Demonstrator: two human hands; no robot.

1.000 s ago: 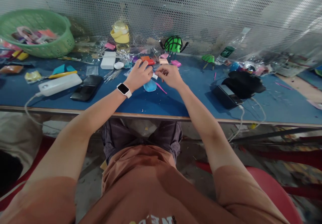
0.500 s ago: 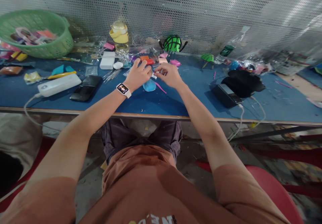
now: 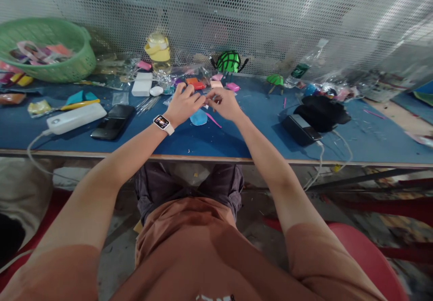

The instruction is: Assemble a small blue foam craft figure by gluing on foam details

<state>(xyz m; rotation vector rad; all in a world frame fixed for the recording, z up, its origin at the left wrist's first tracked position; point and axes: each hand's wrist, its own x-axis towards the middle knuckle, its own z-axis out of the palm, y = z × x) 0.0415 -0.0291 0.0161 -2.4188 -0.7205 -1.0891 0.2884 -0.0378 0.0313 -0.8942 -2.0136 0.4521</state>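
Note:
My left hand (image 3: 185, 103), with a white watch on its wrist, is closed with thumb and forefinger brought together. My right hand (image 3: 226, 104) meets it fingertip to fingertip in a pinch. Whatever lies between the fingertips is too small and covered to make out. Just below them on the blue table (image 3: 223, 143) lies a light-blue flat piece (image 3: 198, 117), partly under my left hand. A thin pink-purple stick (image 3: 214, 120) rests at its right. Behind the hands are an orange-red packet (image 3: 195, 83), a peach block (image 3: 216, 84) and a pink block (image 3: 232, 86).
At left are a green basket (image 3: 76, 64), a white power bank (image 3: 77, 117) and a black phone (image 3: 113, 121). A yellow-lidded bottle (image 3: 158, 51) and a green turtle-like figure (image 3: 228, 61) stand at the back. A black box (image 3: 301, 129) with a cable sits right.
The fingertips of both hands have come together, covering a small white piece that showed between them earlier. The whole view has shifted slightly.

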